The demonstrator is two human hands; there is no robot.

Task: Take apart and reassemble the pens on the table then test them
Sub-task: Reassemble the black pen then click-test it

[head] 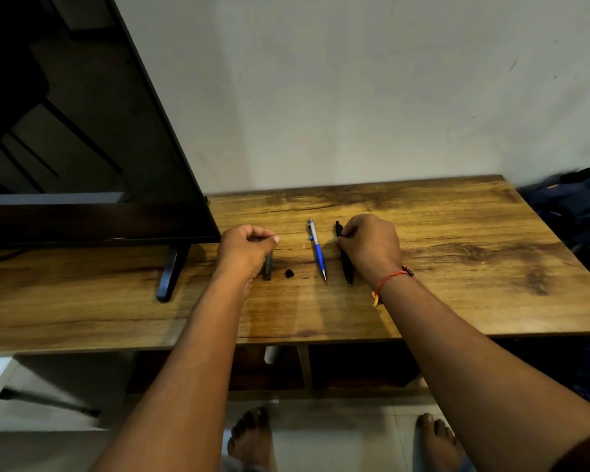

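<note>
Left hand (pixel 246 248) holds grey barrel (pixel 268 265), right hand (pixel 370 245) pinches black pen (pixel 346 267)

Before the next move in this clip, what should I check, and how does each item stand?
1. Left hand holds the grey barrel: ok, fingers curl round its upper end.
2. Right hand has the black pen: ok, fingers pinch its upper part.
3. Small black piece is accounted for: ok, it lies free on the table between the grey barrel and the blue pen.
4. Blue pen is out of the way: ok, neither hand touches it.
5. Grey barrel's refill is located: cannot tell, none shows.
</note>
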